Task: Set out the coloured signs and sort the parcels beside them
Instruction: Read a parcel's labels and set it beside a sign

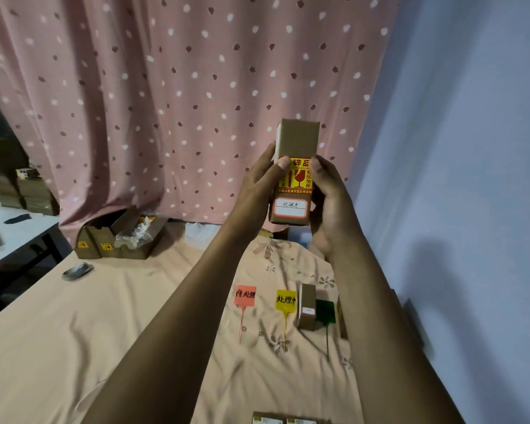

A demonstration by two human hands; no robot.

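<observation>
Two hands grip one brown parcel [297, 139], raised upright above the cloth-covered table [104, 332]: left hand [257, 185] with its thumb pressed on the yellow fragile sticker [300, 179], right hand [331, 203] curled round the opposite edge. Below, red sign [245, 295], yellow sign [285, 299] and green sign [325, 312] lie in a row; a second parcel [307, 306] stands between yellow and green.

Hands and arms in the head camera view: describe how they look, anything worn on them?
The left hand and right hand are bare: no gloves, rings or watch show. The left forearm and right forearm are uncovered too, with no sleeve in view down to the frame's edge. The left thumbnail looks short and unpainted.
</observation>
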